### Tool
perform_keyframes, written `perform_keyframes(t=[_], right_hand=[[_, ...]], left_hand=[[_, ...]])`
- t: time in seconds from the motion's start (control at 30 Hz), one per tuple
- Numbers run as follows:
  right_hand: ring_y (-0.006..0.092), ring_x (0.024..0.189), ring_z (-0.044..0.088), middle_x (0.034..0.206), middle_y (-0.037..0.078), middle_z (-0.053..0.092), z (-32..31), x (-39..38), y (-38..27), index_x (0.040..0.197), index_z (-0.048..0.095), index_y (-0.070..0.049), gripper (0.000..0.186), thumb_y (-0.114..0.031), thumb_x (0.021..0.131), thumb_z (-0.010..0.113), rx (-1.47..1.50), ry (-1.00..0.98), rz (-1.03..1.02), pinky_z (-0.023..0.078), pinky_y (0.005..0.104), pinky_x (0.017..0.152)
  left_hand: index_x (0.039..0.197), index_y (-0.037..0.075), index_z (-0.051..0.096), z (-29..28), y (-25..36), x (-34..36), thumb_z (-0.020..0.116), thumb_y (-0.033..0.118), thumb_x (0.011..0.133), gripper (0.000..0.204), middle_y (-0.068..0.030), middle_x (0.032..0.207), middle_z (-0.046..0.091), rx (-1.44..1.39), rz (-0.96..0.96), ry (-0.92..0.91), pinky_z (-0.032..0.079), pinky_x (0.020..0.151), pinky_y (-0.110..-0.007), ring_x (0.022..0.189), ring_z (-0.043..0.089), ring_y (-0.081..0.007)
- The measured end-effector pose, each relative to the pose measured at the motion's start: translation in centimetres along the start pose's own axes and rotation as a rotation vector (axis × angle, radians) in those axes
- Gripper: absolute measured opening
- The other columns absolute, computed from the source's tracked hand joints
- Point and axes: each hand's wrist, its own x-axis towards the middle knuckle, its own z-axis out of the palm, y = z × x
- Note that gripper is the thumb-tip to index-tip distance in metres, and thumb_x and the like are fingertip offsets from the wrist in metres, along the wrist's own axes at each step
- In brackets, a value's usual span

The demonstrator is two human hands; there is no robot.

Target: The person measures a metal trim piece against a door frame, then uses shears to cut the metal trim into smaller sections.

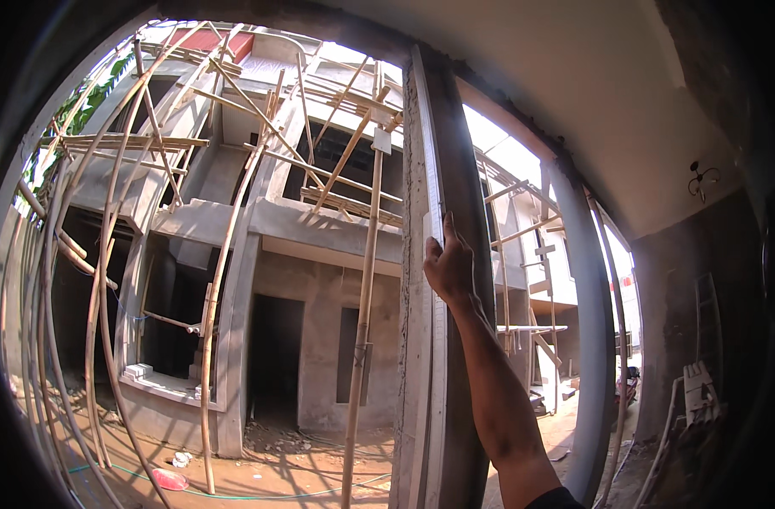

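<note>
My right hand (447, 259) reaches up from the lower right and grips a long, straight, light metal bar (434, 373). One finger points up along it. The bar stands upright along the edge of a rough plastered concrete column (454, 127), which rises in the middle of the view with crusty mortar along its side. My left hand is out of view.
Across the passage stands an unfinished concrete building (303, 254) with bamboo scaffolding (107, 229). Right of me are another column (574, 339), a ladder (706, 314) and stacked boards (701, 390). A red basin (170, 479) and a hose lie on the dirt ground.
</note>
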Motion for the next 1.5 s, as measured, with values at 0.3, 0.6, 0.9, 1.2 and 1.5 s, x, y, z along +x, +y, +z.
perform_keyframes(t=[0.3,0.6,0.9,1.2,1.5], right_hand=[[0.0442,0.109,0.066,0.118,0.037,0.062,1.1,1.1,0.4,0.141,0.045,0.014,0.059,-0.015,0.091,0.058,-0.046,0.012,0.013,0.052,0.0432,0.096],[0.0419,0.119,0.062,0.127,0.035,0.06,1.2,1.3,0.2,0.138,0.049,0.015,0.058,-0.014,0.088,0.058,-0.014,0.038,0.023,0.048,0.0433,0.105],[0.0303,0.076,0.072,0.083,0.017,0.072,1.0,1.7,0.5,0.103,0.064,0.0,0.032,-0.018,0.078,0.072,0.106,0.115,0.177,0.055,0.0387,0.075],[0.0353,0.092,0.069,0.094,0.021,0.071,1.2,4.2,0.0,0.1,0.066,0.004,0.035,-0.026,0.084,0.071,-0.019,0.034,0.314,0.051,0.0426,0.084],[0.0204,0.084,0.062,0.088,0.009,0.066,1.2,5.2,1.0,0.102,0.065,0.0,0.03,-0.026,0.088,0.068,0.092,-0.089,0.335,0.048,0.0356,0.08]], left_hand=[[0.145,0.015,0.05,-0.3,0.7,-0.2,0.062,0.003,0.081,0.067,-0.0159,0.134,0.056,0.023,0.009,-0.008,0.051,0.088,-0.039,0.092,0.061,-0.0321],[0.146,0.014,0.049,-0.4,1.3,-0.5,0.061,0.005,0.081,0.066,-0.017,0.138,0.054,0.04,0.021,-0.006,0.051,0.09,-0.041,0.098,0.061,-0.0352],[0.146,0.013,0.049,-0.8,2.4,-0.9,0.061,0.006,0.081,0.066,-0.0182,0.141,0.052,0.061,0.055,0.0,0.051,0.093,-0.043,0.104,0.061,-0.0383],[0.147,0.011,0.048,-2.8,5.3,-1.7,0.06,0.008,0.082,0.066,-0.0199,0.147,0.048,0.153,0.293,0.077,0.05,0.098,-0.047,0.118,0.056,-0.044],[0.149,0.01,0.045,-1.5,4.3,-1.7,0.054,0.008,0.085,0.064,-0.0305,0.147,0.043,0.034,0.058,0.031,0.046,0.102,-0.051,0.126,0.049,-0.0484]])
